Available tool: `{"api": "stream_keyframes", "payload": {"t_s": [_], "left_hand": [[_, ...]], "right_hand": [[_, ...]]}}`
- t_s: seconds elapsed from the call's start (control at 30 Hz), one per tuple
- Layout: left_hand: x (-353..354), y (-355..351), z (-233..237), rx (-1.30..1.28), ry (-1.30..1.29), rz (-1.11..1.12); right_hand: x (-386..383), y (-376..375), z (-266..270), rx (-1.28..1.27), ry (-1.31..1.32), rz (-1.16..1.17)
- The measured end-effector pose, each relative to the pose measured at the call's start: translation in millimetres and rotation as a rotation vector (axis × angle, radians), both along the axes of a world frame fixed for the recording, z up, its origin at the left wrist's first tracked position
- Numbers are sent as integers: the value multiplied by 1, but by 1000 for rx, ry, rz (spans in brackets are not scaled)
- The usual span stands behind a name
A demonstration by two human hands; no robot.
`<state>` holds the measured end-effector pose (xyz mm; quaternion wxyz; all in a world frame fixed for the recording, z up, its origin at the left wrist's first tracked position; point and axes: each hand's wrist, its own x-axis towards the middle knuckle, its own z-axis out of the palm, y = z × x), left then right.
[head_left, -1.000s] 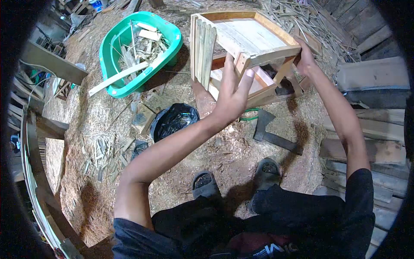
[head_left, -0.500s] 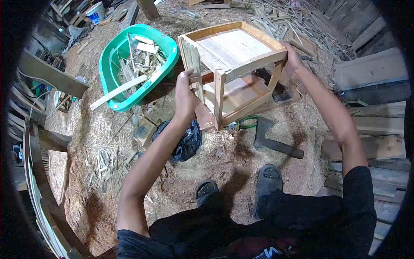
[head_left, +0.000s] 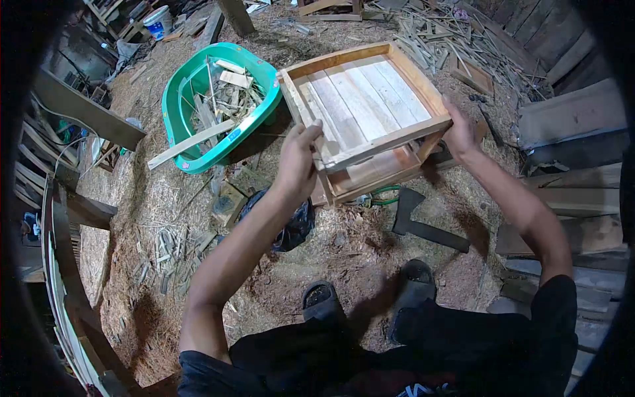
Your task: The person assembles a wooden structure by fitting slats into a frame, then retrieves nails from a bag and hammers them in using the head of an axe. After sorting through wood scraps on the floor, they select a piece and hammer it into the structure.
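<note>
A wooden two-level frame (head_left: 370, 99) with slatted boards inside its raised rim is held between my hands and tilts toward me. My left hand (head_left: 299, 155) grips its near left corner, fingers over the top edge. At the right corner, my right hand (head_left: 461, 134) is wrapped round the rim, its fingertips partly hidden behind the wood. Below the frame lie an axe-like tool (head_left: 433, 231) with a dark handle and a loop of green cord (head_left: 387, 196). A black plastic bag (head_left: 291, 225) sits under my left forearm.
A green tub (head_left: 172, 119) of wood scraps stands left of the frame. Stacked planks (head_left: 569, 185) line the right side, and a scrap pile (head_left: 433, 40) lies at the back. A wooden post (head_left: 235, 16) rises behind. My sandalled feet (head_left: 321, 298) are on the shavings-covered ground.
The frame has tipped toward me, showing more of its upper boards and hiding its lower level. My left hand has moved from the side slats up to the near left corner.
</note>
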<state>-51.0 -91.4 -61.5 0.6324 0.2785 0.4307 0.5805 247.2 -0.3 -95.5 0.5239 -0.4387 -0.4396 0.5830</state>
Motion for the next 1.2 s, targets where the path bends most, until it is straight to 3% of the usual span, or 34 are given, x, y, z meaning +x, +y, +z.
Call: {"api": "stream_keyframes", "payload": {"t_s": [0.03,0.13,0.33,0.47,0.5,0.6,1.03,1.2], "left_hand": [[-6,5,-5,7,8,1],[-21,19,-10,-35,-11,-7],[-34,41,-19,-23,-98,-120],[-28,31,-15,-6,-44,-140],[-24,28,-10,-21,-24,-129],[-21,21,-4,-60,-48,-122],[-12,4,-23,-16,-58,-46],[-15,-5,-34,29,72,-98]], "right_hand": [[6,2,-3,15,-1,120],[-1,-9,6,6,-23,120],[9,-7,42,-241,-88,300],[14,35,49,-471,-226,278],[-8,21,66,-316,-223,225],[-15,30,52,-292,-458,272],[-3,-5,51,-137,-465,188],[2,-19,45,-122,-521,129]]}}
